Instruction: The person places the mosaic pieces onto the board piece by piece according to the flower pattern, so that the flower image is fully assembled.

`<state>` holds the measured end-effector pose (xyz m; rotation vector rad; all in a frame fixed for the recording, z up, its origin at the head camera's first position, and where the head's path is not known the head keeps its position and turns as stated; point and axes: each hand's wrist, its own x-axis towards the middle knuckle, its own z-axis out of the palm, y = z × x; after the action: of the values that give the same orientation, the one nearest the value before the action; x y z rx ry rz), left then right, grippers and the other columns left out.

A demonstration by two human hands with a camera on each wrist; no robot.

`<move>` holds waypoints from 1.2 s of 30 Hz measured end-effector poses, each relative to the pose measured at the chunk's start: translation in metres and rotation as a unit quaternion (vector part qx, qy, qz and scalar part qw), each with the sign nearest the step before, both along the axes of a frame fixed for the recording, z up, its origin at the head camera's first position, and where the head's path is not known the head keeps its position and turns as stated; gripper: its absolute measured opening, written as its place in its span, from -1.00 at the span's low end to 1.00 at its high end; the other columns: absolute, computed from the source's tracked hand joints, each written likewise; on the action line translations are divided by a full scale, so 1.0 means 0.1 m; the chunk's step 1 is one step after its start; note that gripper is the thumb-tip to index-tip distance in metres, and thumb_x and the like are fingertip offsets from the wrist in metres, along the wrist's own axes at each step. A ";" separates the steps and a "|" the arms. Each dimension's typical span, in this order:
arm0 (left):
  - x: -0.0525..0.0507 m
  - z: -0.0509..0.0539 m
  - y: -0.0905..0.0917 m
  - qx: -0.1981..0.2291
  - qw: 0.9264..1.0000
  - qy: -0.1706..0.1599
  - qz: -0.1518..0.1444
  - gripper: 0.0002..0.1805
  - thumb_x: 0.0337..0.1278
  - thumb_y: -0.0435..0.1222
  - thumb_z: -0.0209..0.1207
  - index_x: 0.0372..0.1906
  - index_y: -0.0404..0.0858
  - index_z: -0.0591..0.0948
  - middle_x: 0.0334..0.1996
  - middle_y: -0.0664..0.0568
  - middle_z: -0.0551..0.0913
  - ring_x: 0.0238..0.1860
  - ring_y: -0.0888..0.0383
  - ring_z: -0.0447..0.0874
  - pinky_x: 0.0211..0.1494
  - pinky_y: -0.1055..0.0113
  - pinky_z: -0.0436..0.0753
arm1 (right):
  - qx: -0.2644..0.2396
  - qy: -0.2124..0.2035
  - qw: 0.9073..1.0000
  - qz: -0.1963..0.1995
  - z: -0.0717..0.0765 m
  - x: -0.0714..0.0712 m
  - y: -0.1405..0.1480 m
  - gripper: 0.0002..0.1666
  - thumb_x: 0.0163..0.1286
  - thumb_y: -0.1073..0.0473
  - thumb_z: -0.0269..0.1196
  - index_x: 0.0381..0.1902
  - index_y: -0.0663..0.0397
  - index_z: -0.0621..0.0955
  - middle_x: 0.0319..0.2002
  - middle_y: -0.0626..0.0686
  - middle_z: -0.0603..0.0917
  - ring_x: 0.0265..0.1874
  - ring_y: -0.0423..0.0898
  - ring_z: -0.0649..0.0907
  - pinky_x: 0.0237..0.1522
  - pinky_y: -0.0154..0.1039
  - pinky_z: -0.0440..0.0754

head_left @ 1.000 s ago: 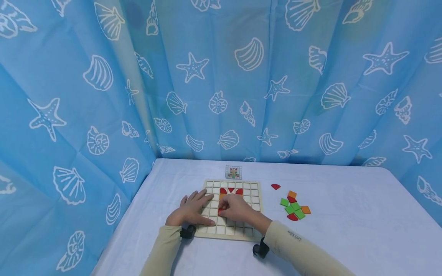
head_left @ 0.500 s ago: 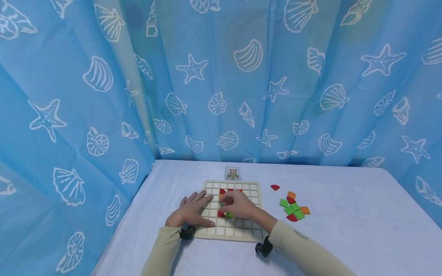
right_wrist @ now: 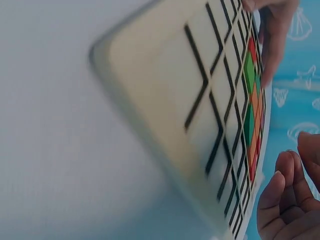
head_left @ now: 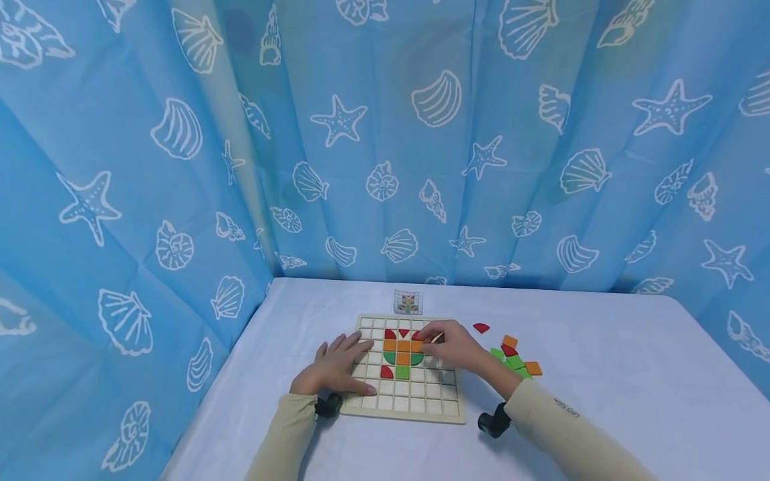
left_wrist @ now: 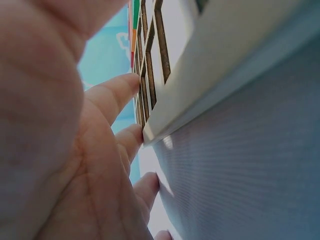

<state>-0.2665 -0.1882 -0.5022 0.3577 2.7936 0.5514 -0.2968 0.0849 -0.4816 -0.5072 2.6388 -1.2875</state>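
A square wooden grid board (head_left: 403,416) lies on the table with coloured tiles in some cells. Among them are a red quarter-circle tile (head_left: 387,371), a green square tile (head_left: 402,373) and orange tiles (head_left: 404,346). My left hand (head_left: 335,366) rests on the board's left side, fingers spread; in the left wrist view some fingertips touch the board's rim (left_wrist: 200,85). Over the upper right part of the tiled cells is my right hand (head_left: 454,344), fingers loosely bent. In the right wrist view a gap shows between thumb and fingers of the right hand (right_wrist: 287,200), with nothing in it.
Behind the board lies a small pattern card (head_left: 408,302). To its right are a loose red quarter-circle (head_left: 481,328) and a pile of green (head_left: 515,361), orange (head_left: 533,368) and red tiles, partly hidden by the right forearm. A blue shell-print curtain (head_left: 373,133) hangs around the table.
My right hand has lifted from the red tile in the lower left of the pattern and moved right, uncovering the orange and green tiles. The left hand stays on the board.
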 end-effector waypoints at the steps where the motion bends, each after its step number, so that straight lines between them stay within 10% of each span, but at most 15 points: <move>1: 0.00 0.00 0.00 0.001 1.000 0.000 0.001 0.12 -0.26 0.25 0.46 0.51 0.07 0.26 0.58 -0.01 0.07 0.58 -0.20 -0.12 0.53 -0.32 -0.13 | 0.005 -0.003 1.000 -0.009 0.01 -0.01 0.04 -0.79 0.31 0.22 0.35 -0.09 0.08 0.72 -0.26 -0.05 0.69 -0.27 -0.13 0.61 -0.19 -0.30 0.66; 36: -0.02 -0.01 0.00 0.000 1.000 -0.004 0.000 0.12 -0.27 0.28 0.44 0.51 0.09 0.25 0.58 0.00 0.06 0.58 -0.19 -0.12 0.53 -0.33 -0.13 | 0.065 -0.011 0.994 -0.090 -0.09 -0.10 1.14 -0.63 0.28 0.06 0.38 -0.02 0.13 0.67 -0.14 0.07 0.68 -0.15 -0.03 0.61 -0.18 -0.26 0.67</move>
<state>-0.2688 -0.1884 -0.5034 0.3553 2.7865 0.5516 -0.3071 0.1994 -0.4908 -0.2396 2.7799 -1.1487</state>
